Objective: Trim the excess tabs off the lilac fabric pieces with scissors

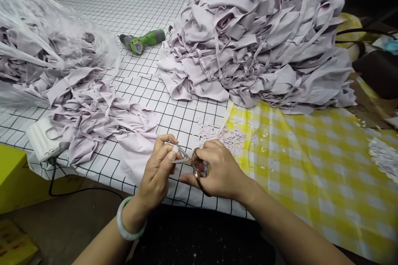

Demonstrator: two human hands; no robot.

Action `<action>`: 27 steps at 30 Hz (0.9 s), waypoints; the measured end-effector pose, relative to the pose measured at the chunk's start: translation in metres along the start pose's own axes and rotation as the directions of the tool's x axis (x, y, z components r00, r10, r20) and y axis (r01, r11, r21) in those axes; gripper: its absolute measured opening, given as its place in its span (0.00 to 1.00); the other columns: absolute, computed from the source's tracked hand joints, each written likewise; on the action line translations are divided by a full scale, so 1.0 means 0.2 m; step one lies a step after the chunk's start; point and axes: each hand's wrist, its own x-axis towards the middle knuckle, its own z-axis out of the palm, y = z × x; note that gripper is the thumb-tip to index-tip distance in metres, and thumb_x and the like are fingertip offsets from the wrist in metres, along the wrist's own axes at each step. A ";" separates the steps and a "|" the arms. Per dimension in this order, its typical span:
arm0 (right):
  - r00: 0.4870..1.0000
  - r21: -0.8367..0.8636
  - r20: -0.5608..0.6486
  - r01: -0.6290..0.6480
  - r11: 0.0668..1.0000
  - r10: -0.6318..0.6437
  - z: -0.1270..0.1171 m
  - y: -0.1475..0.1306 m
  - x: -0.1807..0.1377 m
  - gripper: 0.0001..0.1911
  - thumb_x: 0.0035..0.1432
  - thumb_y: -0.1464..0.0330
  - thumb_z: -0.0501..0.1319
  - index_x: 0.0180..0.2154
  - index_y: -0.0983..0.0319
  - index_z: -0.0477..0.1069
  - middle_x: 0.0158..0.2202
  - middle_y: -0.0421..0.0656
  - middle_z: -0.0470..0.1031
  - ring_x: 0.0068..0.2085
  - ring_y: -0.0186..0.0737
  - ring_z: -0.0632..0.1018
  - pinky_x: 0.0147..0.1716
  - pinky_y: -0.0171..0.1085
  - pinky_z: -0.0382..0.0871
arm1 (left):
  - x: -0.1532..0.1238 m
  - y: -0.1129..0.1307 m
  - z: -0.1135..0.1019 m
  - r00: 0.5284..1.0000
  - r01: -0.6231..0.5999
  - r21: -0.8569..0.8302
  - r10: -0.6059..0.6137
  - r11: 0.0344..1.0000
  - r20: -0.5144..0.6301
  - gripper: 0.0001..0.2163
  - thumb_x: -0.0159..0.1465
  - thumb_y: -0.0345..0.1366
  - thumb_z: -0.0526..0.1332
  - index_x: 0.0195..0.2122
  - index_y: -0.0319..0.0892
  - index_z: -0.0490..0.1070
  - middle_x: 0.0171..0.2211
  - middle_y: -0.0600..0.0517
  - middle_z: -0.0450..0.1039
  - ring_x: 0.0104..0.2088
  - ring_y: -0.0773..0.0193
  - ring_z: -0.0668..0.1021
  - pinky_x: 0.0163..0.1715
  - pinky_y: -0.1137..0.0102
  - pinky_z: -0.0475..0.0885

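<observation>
My right hand [217, 165] grips a pair of scissors [186, 160] with fingers through the handles, the blades parted and pointing left. Between the blade tips are the fingertips of my left hand [161, 165], pinched on the edge of a pale lilac fabric piece [133, 153]. That fabric trails back to a small crumpled heap of lilac cloth [90, 112] on the left. Small lilac and white clippings [222, 134] lie scattered just beyond my right hand.
A large mound of lilac fabric [255, 41] stands at the back right. Behind the small heap lies a clear plastic bag [46, 29] of cloth. Also on the grid-patterned tablecloth [130, 4] are a green cordless tool [143, 41] and a white corded box [45, 138]. Yellow checked cloth [311, 174] covers the right.
</observation>
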 end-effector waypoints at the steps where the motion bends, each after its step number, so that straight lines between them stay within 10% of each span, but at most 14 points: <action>1: 1.000 0.007 0.003 0.004 1.000 -0.004 0.00 0.00 0.00 0.26 0.51 0.47 0.68 0.20 0.59 0.63 0.19 0.39 0.68 0.27 0.38 0.67 0.37 0.42 0.62 | 0.00 -0.01 0.00 1.000 0.022 -0.028 -0.022 0.999 0.006 0.15 0.74 0.40 0.50 0.32 0.44 0.70 0.35 0.46 0.64 0.50 0.52 0.69 0.34 0.65 0.70; 7: 0.995 0.165 -0.026 -0.092 0.982 0.098 -0.02 0.01 0.00 0.23 0.52 0.49 0.68 0.24 0.60 0.68 0.23 0.40 0.69 0.29 0.38 0.69 0.34 0.41 0.64 | -0.01 -0.02 0.01 1.000 -0.013 -0.062 0.012 0.998 -0.023 0.14 0.73 0.38 0.52 0.32 0.43 0.72 0.44 0.45 0.64 0.50 0.54 0.69 0.43 0.63 0.71; 14: 0.998 0.714 0.026 -0.061 0.698 0.060 0.18 -0.06 0.12 0.16 0.53 0.65 0.69 0.44 0.57 0.72 0.47 0.43 0.77 0.47 0.41 0.77 0.50 0.42 0.71 | -0.01 0.14 -0.12 0.986 -0.111 0.191 0.132 0.975 -0.103 0.09 0.71 0.32 0.58 0.40 0.47 0.79 0.43 0.49 0.64 0.49 0.60 0.69 0.48 0.67 0.70; 21: 0.957 0.688 -0.225 0.020 0.726 0.186 0.20 -0.07 0.29 0.04 0.53 0.69 0.64 0.32 0.60 0.70 0.32 0.40 0.75 0.36 0.38 0.75 0.42 0.40 0.71 | -0.03 0.22 -0.32 0.952 0.288 -0.154 -0.300 0.945 -0.058 0.10 0.68 0.36 0.60 0.33 0.42 0.80 0.34 0.51 0.63 0.24 0.71 0.64 0.20 0.74 0.61; 27: 0.997 0.800 0.074 -0.046 0.598 -0.023 0.23 -0.16 0.26 0.09 0.51 0.68 0.67 0.36 0.60 0.73 0.35 0.39 0.76 0.36 0.36 0.75 0.40 0.37 0.70 | -0.04 0.21 -0.29 0.982 0.170 -0.022 -0.171 0.985 -0.073 0.12 0.70 0.39 0.60 0.33 0.43 0.80 0.39 0.47 0.65 0.37 0.63 0.72 0.29 0.71 0.71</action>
